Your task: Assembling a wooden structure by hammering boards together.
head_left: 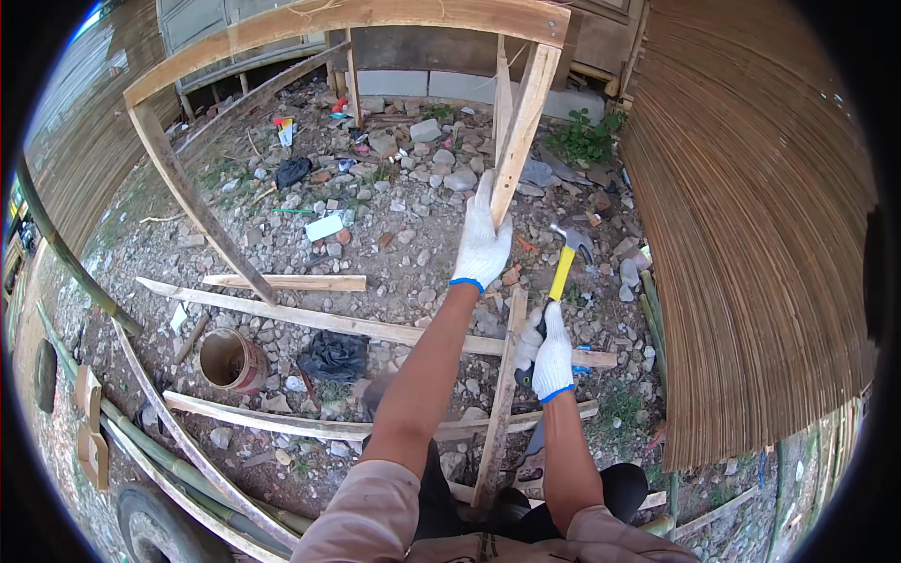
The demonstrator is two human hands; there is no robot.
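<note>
Shows, low and far to the left of both grips, a dark tyre [155, 525], with green bamboo poles [192, 474] near it. Has, left of the left grip, one slanting leg [199, 202] of a wooden frame [357, 23], with a top beam beyond that grip. Includes, lower and to the left, a bucket [251, 366], a short board [291, 282] and a black plastic bag [330, 357] on stony ground [404, 253].

Grasps, with the gloved left hand [483, 246], the lower end of a wooden post [522, 127] of the same frame. Has a narrow board [496, 413] below the left grip, just left of the right one.

Clenches, in the gloved right hand [554, 361], a hammer [561, 274] by its handle, yellow shaft and metal head above the grip, right of the post and apart from it. Has a leafy plant [584, 136] well beyond the right grip and, far to its right, a large brown slatted panel [741, 235].
</note>
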